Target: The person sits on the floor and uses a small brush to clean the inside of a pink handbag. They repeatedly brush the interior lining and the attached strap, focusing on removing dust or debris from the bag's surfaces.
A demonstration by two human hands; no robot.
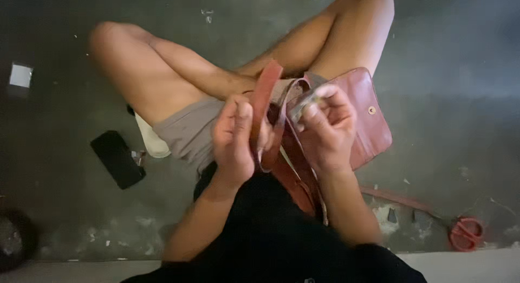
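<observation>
I sit cross-legged on a dark floor with a reddish-brown leather bag [371, 123] on my lap. My left hand [234, 139] grips the bag's brown leather strap [264, 93], which rises between both hands. My right hand [326, 128] pinches a small pale metallic piece [304, 105] against the strap, close to the bag's flap. The flap shows a round snap button [371, 110]. More strap loops down toward my lap under the hands.
A black phone [116, 158] lies on the floor at my left. Red-handled scissors [466, 233] lie at the lower right beside a thin brown strip [398, 198]. A white scrap [20, 75] sits at far left, a dark round object [15, 238] at lower left.
</observation>
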